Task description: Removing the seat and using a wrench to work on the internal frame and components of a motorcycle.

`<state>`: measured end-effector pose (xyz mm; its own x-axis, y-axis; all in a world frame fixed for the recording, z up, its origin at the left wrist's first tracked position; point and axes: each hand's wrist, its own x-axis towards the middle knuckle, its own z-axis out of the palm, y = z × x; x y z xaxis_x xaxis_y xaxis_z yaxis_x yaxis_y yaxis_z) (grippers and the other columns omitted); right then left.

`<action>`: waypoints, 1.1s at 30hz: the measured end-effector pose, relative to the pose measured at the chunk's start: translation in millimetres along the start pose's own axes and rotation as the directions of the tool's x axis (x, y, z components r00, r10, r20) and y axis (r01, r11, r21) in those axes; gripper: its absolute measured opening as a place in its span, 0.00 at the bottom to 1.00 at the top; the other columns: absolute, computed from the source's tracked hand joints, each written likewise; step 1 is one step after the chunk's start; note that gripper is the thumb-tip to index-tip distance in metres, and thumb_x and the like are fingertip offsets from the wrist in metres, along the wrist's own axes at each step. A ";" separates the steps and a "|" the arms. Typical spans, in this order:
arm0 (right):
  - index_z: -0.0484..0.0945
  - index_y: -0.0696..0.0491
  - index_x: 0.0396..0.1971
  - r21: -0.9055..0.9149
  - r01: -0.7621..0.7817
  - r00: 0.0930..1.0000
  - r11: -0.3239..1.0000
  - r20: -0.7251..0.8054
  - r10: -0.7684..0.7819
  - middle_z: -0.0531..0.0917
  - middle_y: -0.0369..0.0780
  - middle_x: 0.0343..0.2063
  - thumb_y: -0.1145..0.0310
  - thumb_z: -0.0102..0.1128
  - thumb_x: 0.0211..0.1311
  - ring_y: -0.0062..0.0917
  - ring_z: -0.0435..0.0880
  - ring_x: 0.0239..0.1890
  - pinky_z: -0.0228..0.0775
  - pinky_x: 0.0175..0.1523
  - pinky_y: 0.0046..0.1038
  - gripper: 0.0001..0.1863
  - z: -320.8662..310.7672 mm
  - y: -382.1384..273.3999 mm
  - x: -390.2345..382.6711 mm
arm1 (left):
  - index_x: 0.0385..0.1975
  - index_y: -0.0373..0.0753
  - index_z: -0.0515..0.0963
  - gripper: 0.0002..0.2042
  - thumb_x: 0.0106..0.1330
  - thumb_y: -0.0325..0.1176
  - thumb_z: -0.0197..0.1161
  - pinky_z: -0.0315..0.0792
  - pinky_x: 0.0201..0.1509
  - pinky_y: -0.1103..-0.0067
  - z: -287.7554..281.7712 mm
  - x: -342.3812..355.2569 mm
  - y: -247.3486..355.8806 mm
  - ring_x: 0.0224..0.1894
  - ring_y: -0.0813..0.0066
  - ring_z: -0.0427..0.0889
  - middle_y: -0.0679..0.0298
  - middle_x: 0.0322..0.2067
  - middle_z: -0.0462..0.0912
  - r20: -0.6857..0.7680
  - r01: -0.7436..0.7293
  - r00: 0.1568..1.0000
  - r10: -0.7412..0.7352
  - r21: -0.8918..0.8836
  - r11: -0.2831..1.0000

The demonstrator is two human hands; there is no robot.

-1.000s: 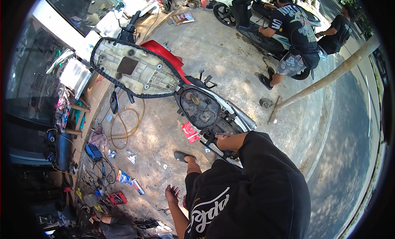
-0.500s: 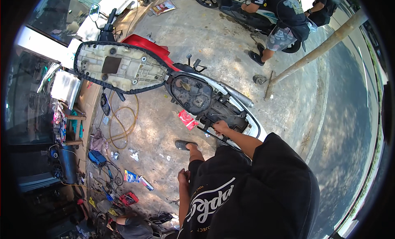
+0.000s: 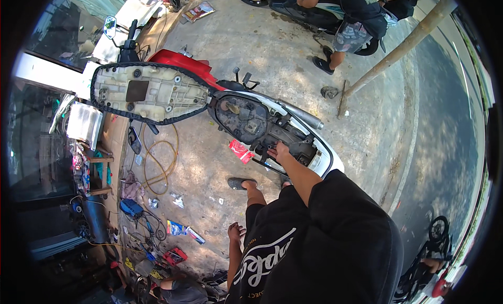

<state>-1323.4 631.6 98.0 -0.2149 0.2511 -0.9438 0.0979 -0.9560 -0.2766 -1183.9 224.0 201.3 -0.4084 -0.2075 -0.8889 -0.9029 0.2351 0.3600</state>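
A red and white motorbike (image 3: 331, 156) stands before me with its seat (image 3: 118, 89) tipped up, the pale underside showing. Behind the round storage bin (image 3: 241, 118), the dark frame section under the seat (image 3: 293, 139) lies uncovered. My right hand (image 3: 281, 151) reaches into this section, fingers bent and pinched together at its near side. Whatever they hold is too small to make out. Low beside my leg hangs my left hand (image 3: 236, 231), fingers loosely apart, with nothing in it. A red packet (image 3: 241, 151) shows beside the bike, left of my right hand.
A yellow hose (image 3: 173, 152) coils on the concrete at left. Near it lie a blue machine (image 3: 131, 207), a red case (image 3: 175, 256) and cables. A wooden pole (image 3: 393, 55) slants at right. Another person (image 3: 356, 31) works at a second motorbike (image 3: 298, 13). Someone crouches lower left.
My right hand has shifted slightly forward along the frame section, its fingers reaching further left. My left hand has dropped a little and its fingers have loosened. A passing motorbike appears at lower right.
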 end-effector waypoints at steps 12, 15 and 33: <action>0.73 0.55 0.41 -0.572 -0.113 0.978 0.812 0.079 0.192 0.79 0.44 0.36 0.56 0.48 0.68 0.40 0.81 0.36 0.80 0.43 0.46 0.16 -122.6 -7.4 -60.4 | 0.52 0.43 0.70 0.15 0.66 0.36 0.52 0.73 0.32 0.66 14.2 33.7 3.5 0.29 0.65 0.80 0.60 0.35 0.78 0.100 0.034 0.994 -0.044 0.107 0.994; 0.75 0.55 0.41 -0.696 -0.057 0.990 0.716 0.054 0.131 0.78 0.43 0.34 0.55 0.50 0.67 0.38 0.82 0.30 0.83 0.36 0.42 0.17 -144.3 -19.9 -77.6 | 0.54 0.43 0.68 0.17 0.67 0.37 0.51 0.75 0.33 0.66 17.7 43.7 11.8 0.31 0.65 0.80 0.59 0.36 0.76 0.141 0.000 0.990 -0.016 0.113 0.994; 0.72 0.61 0.48 -0.997 0.082 0.987 0.002 0.082 0.137 0.83 0.49 0.36 0.63 0.53 0.63 0.38 0.86 0.25 0.83 0.26 0.33 0.20 -155.2 -148.9 -136.5 | 0.53 0.43 0.69 0.17 0.65 0.38 0.53 0.73 0.36 0.66 33.2 41.5 -1.6 0.36 0.65 0.80 0.60 0.36 0.77 0.148 -0.042 0.988 0.034 0.050 0.998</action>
<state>-1157.8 763.3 240.0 -0.2783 0.1048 -0.9548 0.9509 0.1703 -0.2584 -1194.9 246.5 154.4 -0.4145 -0.0568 -0.9083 -0.8771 0.2910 0.3821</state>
